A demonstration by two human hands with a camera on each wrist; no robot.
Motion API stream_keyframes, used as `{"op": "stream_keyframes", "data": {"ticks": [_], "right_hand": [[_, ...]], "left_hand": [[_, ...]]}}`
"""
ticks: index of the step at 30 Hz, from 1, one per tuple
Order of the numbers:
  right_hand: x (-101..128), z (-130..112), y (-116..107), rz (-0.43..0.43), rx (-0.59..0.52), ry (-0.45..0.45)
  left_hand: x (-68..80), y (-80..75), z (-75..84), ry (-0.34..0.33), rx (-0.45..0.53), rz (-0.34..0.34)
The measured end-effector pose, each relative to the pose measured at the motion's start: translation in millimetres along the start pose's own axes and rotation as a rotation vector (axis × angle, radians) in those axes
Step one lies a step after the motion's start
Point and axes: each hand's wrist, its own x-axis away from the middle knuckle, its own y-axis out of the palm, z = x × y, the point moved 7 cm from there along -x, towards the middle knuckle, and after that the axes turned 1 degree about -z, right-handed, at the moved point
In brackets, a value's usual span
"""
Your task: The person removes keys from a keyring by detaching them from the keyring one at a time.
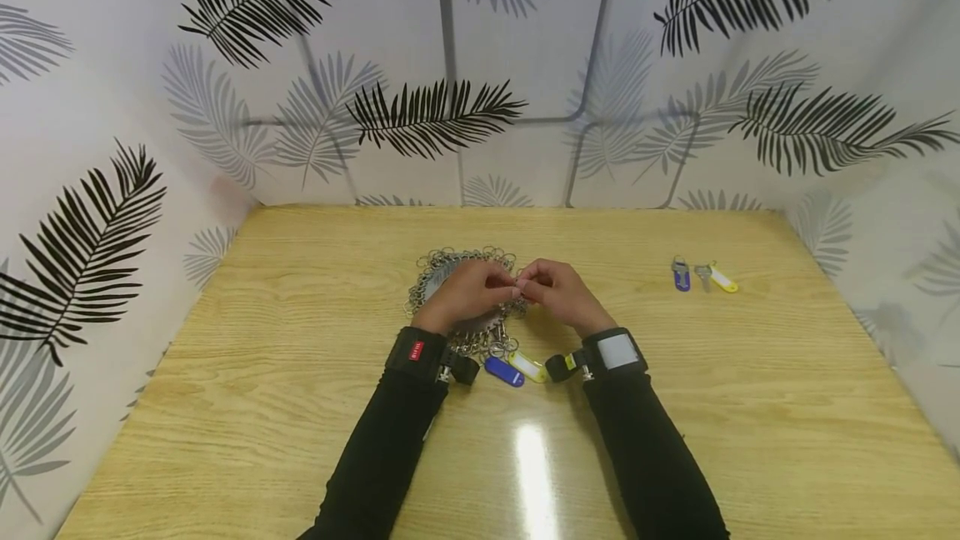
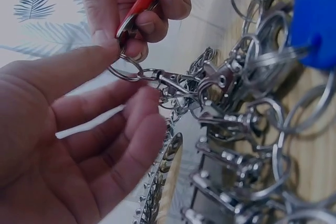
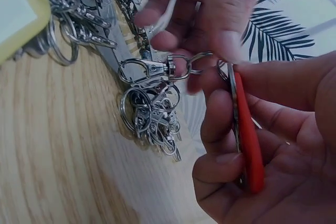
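Note:
My left hand [image 1: 467, 292] pinches a split key ring [image 2: 124, 71] between thumb and index finger. That ring is linked to a metal swivel clasp [image 3: 152, 71] at the edge of the round shiny plate [image 1: 442, 276]. In my right hand [image 1: 561, 294] is a red key tag [image 3: 251, 142], with a metal key [image 3: 235, 114] lying flat against it. The fingertips of both hands meet where the tag's small ring [image 3: 222, 71] comes up to the split ring. Whether the two rings are linked, I cannot tell.
Many clasps with rings [image 2: 236, 119] line the plate's edge. A blue tag [image 1: 504, 371] and a yellow tag [image 1: 527, 366] hang at its near side. Further right on the wooden table lie another blue tag [image 1: 681, 277], a loose-looking key [image 1: 703, 276] and another yellow tag [image 1: 723, 278].

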Motion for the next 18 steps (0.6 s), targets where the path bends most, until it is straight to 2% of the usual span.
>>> {"op": "stream_keyframes", "data": {"ticks": [8,18], "right_hand": [[2.1,-4.1,1.9,-0.054,-0.022,-0.011],[1.0,-1.0,3.0,-0.052,-0.024,0.019]], "left_hand": [[-0.6,0.1,-1.6,-0.02,-0.017,-0.02],[-0.5,-0.5,1.7,-0.011,-0.08,-0.015]]}}
